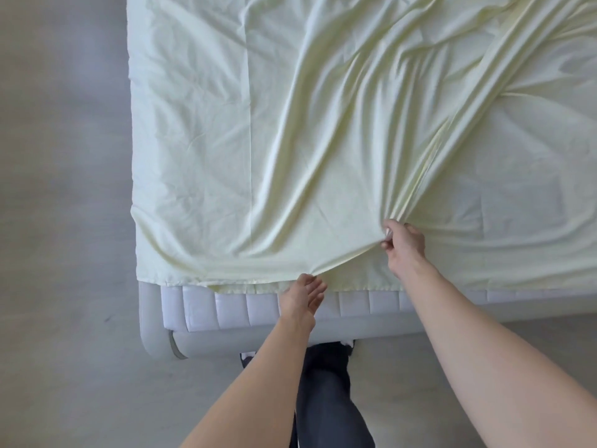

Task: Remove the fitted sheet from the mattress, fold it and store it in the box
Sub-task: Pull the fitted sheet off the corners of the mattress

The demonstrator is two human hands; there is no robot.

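Only the head view here, so one pass. Count from where I sit: one sheet, one mattress, one bed frame, two hands, and I can't spot any box in this shot.

The pale yellow fitted sheet (pixel 258 124) is lying loose on top of the mattress (pixel 232 307), no longer tucked over the near edge. Its hem runs along just above the quilted white side of the mattress, which is bare along the whole near side. The mattress sits in a white padded bed frame (pixel 151 331) with a rounded corner at lower left.

The right hand (pixel 402 242) is clenched on a bunch of the sheet, pinching it up off the mattress a little way in from the near edge, so long folds fan away from the pinch toward the upper right. The left hand (pixel 302 297) is at the near hem, fingers relaxed and mostly straight, fingertips touching or just under the sheet's edge; I can't tell which, but it isn't grasping anything.

Below the frame I see the person's dark trousers (pixel 326 399) and the grey floor (pixel 64 189).
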